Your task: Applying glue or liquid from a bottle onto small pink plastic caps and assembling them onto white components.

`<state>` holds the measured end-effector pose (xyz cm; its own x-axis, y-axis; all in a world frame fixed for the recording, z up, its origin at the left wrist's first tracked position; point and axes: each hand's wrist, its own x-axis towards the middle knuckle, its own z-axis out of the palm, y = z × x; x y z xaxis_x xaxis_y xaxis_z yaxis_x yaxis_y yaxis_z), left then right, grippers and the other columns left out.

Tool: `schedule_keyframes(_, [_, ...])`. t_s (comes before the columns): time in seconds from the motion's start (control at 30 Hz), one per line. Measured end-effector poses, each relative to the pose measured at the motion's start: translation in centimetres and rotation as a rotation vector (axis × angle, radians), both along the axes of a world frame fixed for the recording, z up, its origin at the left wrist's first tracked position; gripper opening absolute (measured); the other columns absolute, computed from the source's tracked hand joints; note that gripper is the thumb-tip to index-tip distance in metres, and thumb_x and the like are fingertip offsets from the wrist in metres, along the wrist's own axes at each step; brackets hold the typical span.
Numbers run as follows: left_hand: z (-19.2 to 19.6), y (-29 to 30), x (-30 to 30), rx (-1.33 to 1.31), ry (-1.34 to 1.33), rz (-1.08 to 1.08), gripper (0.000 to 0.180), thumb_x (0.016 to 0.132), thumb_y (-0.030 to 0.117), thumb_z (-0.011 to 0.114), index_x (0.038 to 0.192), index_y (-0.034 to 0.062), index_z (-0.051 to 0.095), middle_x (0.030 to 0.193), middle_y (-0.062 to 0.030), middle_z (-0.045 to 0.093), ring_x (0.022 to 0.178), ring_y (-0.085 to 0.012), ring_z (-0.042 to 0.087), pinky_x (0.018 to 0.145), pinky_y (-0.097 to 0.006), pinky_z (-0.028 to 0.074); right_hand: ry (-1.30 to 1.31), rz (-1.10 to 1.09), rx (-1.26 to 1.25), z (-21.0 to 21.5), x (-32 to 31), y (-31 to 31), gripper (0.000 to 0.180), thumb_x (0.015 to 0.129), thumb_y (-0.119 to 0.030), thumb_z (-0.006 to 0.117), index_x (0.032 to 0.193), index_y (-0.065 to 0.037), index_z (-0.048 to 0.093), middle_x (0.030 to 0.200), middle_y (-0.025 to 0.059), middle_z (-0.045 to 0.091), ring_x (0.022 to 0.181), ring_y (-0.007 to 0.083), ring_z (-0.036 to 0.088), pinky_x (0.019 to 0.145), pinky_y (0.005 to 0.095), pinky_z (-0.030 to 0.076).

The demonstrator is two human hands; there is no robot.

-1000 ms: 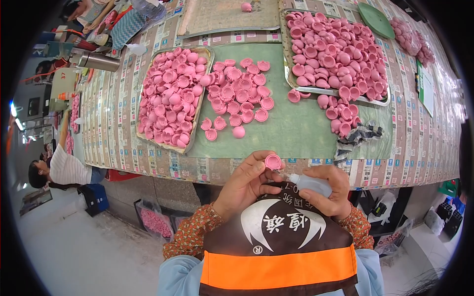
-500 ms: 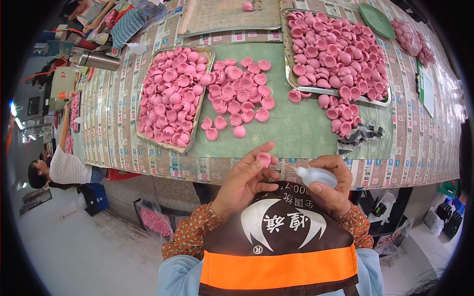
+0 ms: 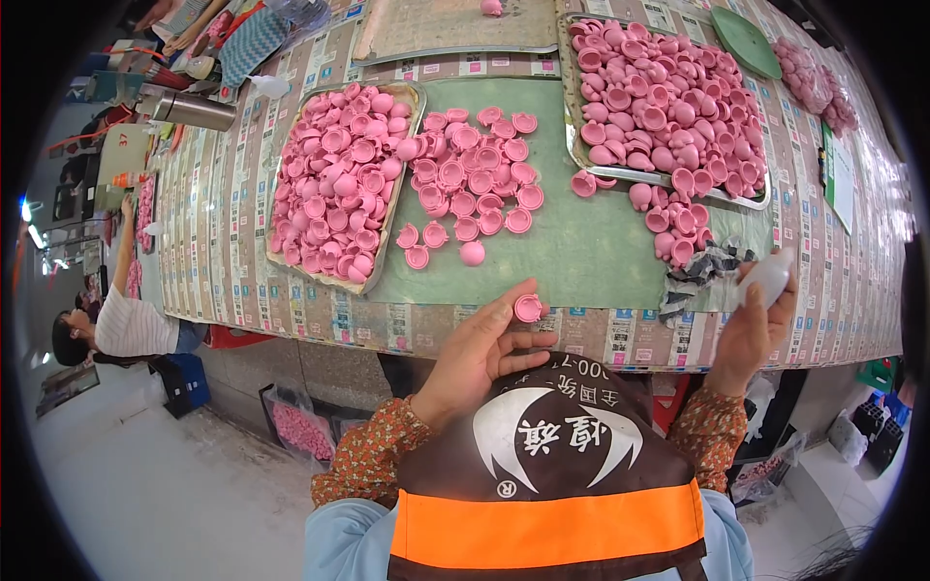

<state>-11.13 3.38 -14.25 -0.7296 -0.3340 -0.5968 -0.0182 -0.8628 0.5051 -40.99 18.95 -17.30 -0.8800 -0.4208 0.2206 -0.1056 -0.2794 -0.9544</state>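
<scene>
Between the fingertips of my left hand (image 3: 481, 346) is a small pink half-shell piece (image 3: 528, 307), its hollow side showing. My right hand (image 3: 752, 331) is closed around a translucent white squeeze bottle (image 3: 768, 278), which is tilted with its tip up, out to the right by the table's front edge. A crumpled grey-black cloth (image 3: 712, 268) lies just left of the bottle. Loose pink half-shells (image 3: 463, 202) are spread on the green sheet (image 3: 572, 257) beyond my left hand, most with the hollow side up.
Trays heaped with pink pieces stand at left (image 3: 395, 221) and right (image 3: 573, 116). Behind is a bare-bottomed tray (image 3: 426, 29). A green lid (image 3: 744, 44) and bagged pink pieces (image 3: 802, 76) lie far right. A metal flask (image 3: 194, 109) is far left. Other people work at left.
My right hand has carried the bottle away from the pink piece, out to the right beside the cloth. My left hand still holds the piece, shifted slightly right and turned more upward.
</scene>
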Motion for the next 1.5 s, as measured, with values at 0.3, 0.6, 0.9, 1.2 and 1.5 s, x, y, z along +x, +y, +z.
schedule_keyframes(0.3, [-0.1, 0.3, -0.2, -0.044, 0.015, -0.085, 0.053, 0.105, 0.016, 0.034, 0.155, 0.0048, 0.02, 0.145, -0.0165, 0.044, 0.124, -0.0285, 0.056, 0.103, -0.037, 0.05, 0.133, -0.178, 0.274, -1.9, -4.8, 0.4, 0.028, 0.092, -0.001, 0.064, 0.115, -0.003, 0.048, 0.123, 0.0174, 0.062, 0.104, 0.016, 0.06, 0.094, 0.0288, 0.048])
schedule_keyframes(0.6, [-0.6, 0.1, -0.3, -0.045, 0.031, -0.163, 0.058, 0.1, 0.006, 0.033, 0.156, 0.0049, 0.019, 0.143, -0.0163, 0.044, 0.123, -0.0271, 0.057, 0.104, -0.036, 0.049, 0.13, -0.226, 0.258, -1.0, -3.7, 0.7, 0.052, 0.091, -0.002, 0.062, 0.138, 0.0, 0.04, 0.131, 0.0162, 0.054, 0.119, 0.0228, 0.054, 0.102, 0.0351, 0.041])
schedule_keyframes(0.9, [-0.7, 0.0, -1.1, 0.001, 0.038, -0.212, 0.057, 0.098, 0.005, 0.034, 0.154, 0.0042, 0.025, 0.137, -0.0173, 0.047, 0.118, -0.0265, 0.059, 0.103, -0.037, 0.05, 0.739, -0.215, 0.257, -0.2, 2.2, 0.5, 0.05, 0.081, -0.007, 0.07, 0.126, 0.003, 0.051, 0.122, 0.0135, 0.056, 0.119, 0.0261, 0.05, 0.104, 0.0405, 0.034])
schedule_keyframes(1.2, [-0.7, 0.1, -1.5, -0.039, 0.035, -0.212, 0.053, 0.099, 0.006, 0.033, 0.152, 0.0041, 0.03, 0.135, -0.0167, 0.053, 0.121, -0.0242, 0.058, 0.102, -0.039, 0.05, 0.615, 0.671, 0.629, 3.0, 11.0, -4.7, 0.053, 0.071, -0.017, 0.08, 0.12, -0.011, 0.06, 0.117, 0.0141, 0.049, 0.111, 0.0357, 0.043, 0.097, 0.0471, 0.034])
schedule_keyframes(1.5, [-0.8, 0.3, -1.5, -0.022, 0.034, -0.208, 0.049, 0.103, 0.015, 0.036, 0.151, 0.0039, 0.031, 0.14, -0.0162, 0.05, 0.125, -0.0224, 0.055, 0.105, -0.038, 0.048, 0.574, 0.643, 0.567, 1.8, 11.4, -4.9, 0.046, 0.069, -0.009, 0.08, 0.112, -0.01, 0.061, 0.115, 0.0141, 0.049, 0.108, 0.0344, 0.043, 0.094, 0.0449, 0.036])
